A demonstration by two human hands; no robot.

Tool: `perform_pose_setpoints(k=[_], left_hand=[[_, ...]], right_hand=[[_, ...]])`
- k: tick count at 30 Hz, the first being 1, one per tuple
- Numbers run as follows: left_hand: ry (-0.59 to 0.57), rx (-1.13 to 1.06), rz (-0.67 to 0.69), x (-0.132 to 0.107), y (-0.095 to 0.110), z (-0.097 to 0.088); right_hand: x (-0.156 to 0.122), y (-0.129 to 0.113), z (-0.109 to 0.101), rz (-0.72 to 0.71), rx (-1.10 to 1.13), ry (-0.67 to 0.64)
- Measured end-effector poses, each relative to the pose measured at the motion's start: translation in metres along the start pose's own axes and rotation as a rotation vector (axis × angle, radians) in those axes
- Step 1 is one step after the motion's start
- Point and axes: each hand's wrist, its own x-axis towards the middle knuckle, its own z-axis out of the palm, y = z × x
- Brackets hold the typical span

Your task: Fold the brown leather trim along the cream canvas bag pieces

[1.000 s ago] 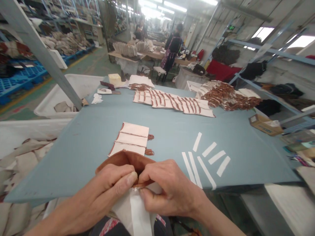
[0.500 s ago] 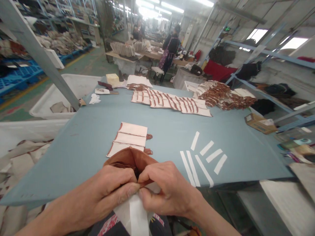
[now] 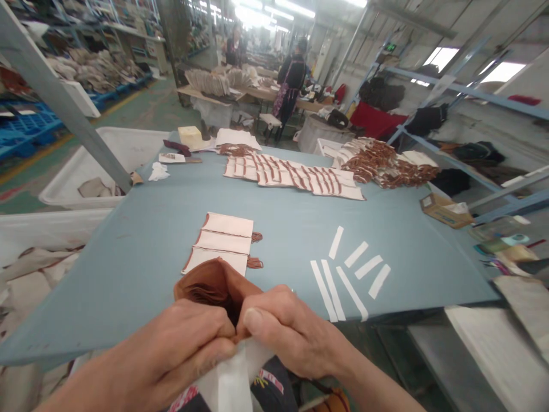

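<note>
Both hands meet at the near edge of the blue table [image 3: 150, 229]. My left hand [image 3: 180, 349] and my right hand [image 3: 287, 332] pinch the mouth of a brown fabric pouch [image 3: 210, 283], thumbs pressed together. A white cloth strip [image 3: 229, 383] hangs below the fingers. Just beyond the pouch lie three cream pieces with brown trim [image 3: 221, 243], overlapped in a short stack. Several white tape strips [image 3: 347, 269] lie fanned out to the right of my right hand.
A long row of cream and brown pieces [image 3: 295, 177] and a heap of them [image 3: 381, 163] lie at the far side. A cardboard box [image 3: 444, 209] sits at the right edge. White bins [image 3: 86, 166] stand left. A person [image 3: 291, 86] stands at a far table.
My hands have drawn closer to me and tightened on the pouch's mouth; the right thumb now lies over the opening. The view has shifted slightly down and right.
</note>
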Motion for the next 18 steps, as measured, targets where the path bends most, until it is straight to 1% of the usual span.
perform_pose_setpoints(k=[3,5,7,10,12,15,18], left_hand=[[0.044,0.017,0.076,0.001,0.001,-0.001],[0.068,0.019,0.066,0.001,0.002,-0.001],[0.098,-0.004,0.007,0.001,0.004,0.000],[0.142,-0.081,-0.102,0.004,0.006,0.003],[0.125,-0.147,-0.190,0.007,0.005,0.006],[0.078,-0.234,-0.280,0.009,-0.001,0.011],[0.074,-0.237,-0.253,0.006,-0.006,0.011]], right_hand=[[0.003,-0.005,-0.005,-0.050,-0.019,-0.038],[0.005,-0.004,-0.005,-0.082,-0.018,-0.040],[0.006,0.000,-0.002,-0.158,-0.068,-0.012],[0.005,0.009,0.003,-0.323,-0.238,0.066],[0.005,0.014,0.006,-0.388,-0.328,0.108],[0.006,0.018,0.008,-0.404,-0.356,0.137],[0.005,0.017,0.006,-0.389,-0.342,0.133]])
